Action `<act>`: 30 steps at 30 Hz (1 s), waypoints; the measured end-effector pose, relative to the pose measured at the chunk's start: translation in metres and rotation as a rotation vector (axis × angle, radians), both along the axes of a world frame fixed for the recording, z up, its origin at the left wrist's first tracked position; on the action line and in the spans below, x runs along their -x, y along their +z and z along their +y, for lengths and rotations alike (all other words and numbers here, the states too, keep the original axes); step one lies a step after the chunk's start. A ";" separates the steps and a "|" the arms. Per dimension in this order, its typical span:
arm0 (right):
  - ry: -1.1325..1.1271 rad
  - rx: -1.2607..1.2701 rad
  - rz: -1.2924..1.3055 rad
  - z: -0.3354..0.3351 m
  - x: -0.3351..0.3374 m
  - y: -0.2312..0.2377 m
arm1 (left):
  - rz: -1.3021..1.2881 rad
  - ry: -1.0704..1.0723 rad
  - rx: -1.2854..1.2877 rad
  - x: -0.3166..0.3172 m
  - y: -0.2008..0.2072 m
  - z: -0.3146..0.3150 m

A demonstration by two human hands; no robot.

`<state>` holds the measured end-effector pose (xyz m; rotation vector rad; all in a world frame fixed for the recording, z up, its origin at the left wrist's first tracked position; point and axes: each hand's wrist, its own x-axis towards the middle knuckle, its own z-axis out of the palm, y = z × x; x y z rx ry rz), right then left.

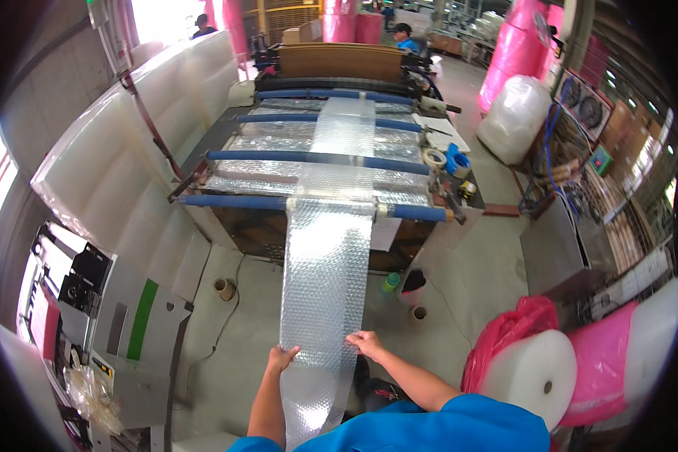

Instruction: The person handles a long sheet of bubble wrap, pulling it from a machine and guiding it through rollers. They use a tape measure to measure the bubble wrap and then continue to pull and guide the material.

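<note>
A long strip of clear bubble wrap point(326, 279) runs down from a machine with several blue rollers point(237, 201) toward my body. My left hand point(282, 357) grips the strip's left edge, thumb on top and the fingers out of sight beneath. On the opposite edge, a little higher up, my right hand point(365, 343) pinches the film the same way. The strip spans flat between both hands, and its lower end passes down past my blue shirt.
Tape rolls point(457, 160) lie on the machine's right side. A large white foam roll point(531, 380) stands at lower right beside pink plastic. Grey equipment point(139, 361) is at lower left. Cardboard tubes point(224, 288) and a green bottle point(391, 282) stand on the floor. Two people are farther back.
</note>
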<state>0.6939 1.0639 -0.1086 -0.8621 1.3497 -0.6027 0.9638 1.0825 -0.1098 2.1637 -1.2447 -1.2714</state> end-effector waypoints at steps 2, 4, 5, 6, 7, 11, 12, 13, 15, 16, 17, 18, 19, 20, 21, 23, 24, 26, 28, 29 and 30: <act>-0.003 0.037 -0.025 -0.029 0.012 -0.001 | -0.015 0.004 0.024 0.008 -0.008 -0.029; 0.034 0.056 -0.009 -0.049 0.012 0.005 | 0.005 0.005 0.068 0.005 -0.006 -0.048; 0.049 0.068 0.000 -0.060 0.014 0.009 | 0.035 0.009 0.108 0.007 -0.002 -0.058; 0.023 0.057 0.002 -0.069 0.013 0.014 | 0.062 0.016 0.149 0.008 0.003 -0.069; -0.004 0.080 -0.046 -0.080 0.013 0.021 | 0.104 0.041 0.187 0.008 0.007 -0.079; -0.150 0.165 -0.241 -0.095 0.003 0.030 | 0.303 0.041 0.175 -0.006 0.032 -0.094; -0.204 0.144 -0.290 -0.089 -0.001 0.038 | 0.367 0.026 0.132 -0.009 0.034 -0.089; -0.258 0.124 -0.338 -0.082 -0.004 0.042 | 0.291 -0.077 -0.001 -0.016 0.026 -0.074; -0.271 0.148 -0.326 -0.066 -0.009 0.030 | 0.134 -0.278 -0.241 -0.031 -0.002 -0.036; -0.276 0.154 -0.326 -0.052 -0.015 0.024 | 0.112 -0.265 -0.137 -0.034 -0.030 -0.010; -0.235 0.103 -0.330 -0.036 -0.019 0.020 | 0.086 -0.249 -0.040 -0.036 -0.067 0.021; -0.198 0.054 -0.338 -0.023 -0.023 0.015 | 0.054 -0.236 0.058 -0.042 -0.086 0.040; -0.185 0.001 -0.339 -0.003 -0.024 0.008 | 0.065 -0.167 0.071 -0.040 -0.081 0.050; -0.145 -0.055 -0.302 0.015 -0.020 -0.008 | 0.079 -0.101 0.086 -0.023 -0.051 0.055; -0.098 -0.106 -0.270 0.035 -0.021 -0.013 | 0.088 -0.017 0.109 -0.012 -0.021 0.063; -0.012 -0.190 -0.208 0.068 -0.022 -0.011 | 0.008 0.054 0.203 -0.005 0.028 0.083; 0.168 -0.227 -0.043 0.079 -0.024 0.013 | -0.043 0.094 0.253 -0.009 0.043 0.090; 0.511 0.135 0.565 0.081 -0.017 0.041 | 0.037 0.113 0.304 -0.012 0.052 0.099; 0.122 0.812 0.712 0.080 -0.029 0.122 | 0.088 0.105 0.329 -0.010 0.059 0.104; 0.085 0.881 0.624 0.074 -0.041 0.180 | 0.110 0.099 0.308 -0.008 0.062 0.103; 0.112 0.991 0.315 0.070 -0.057 0.243 | 0.120 0.094 0.280 -0.009 0.062 0.105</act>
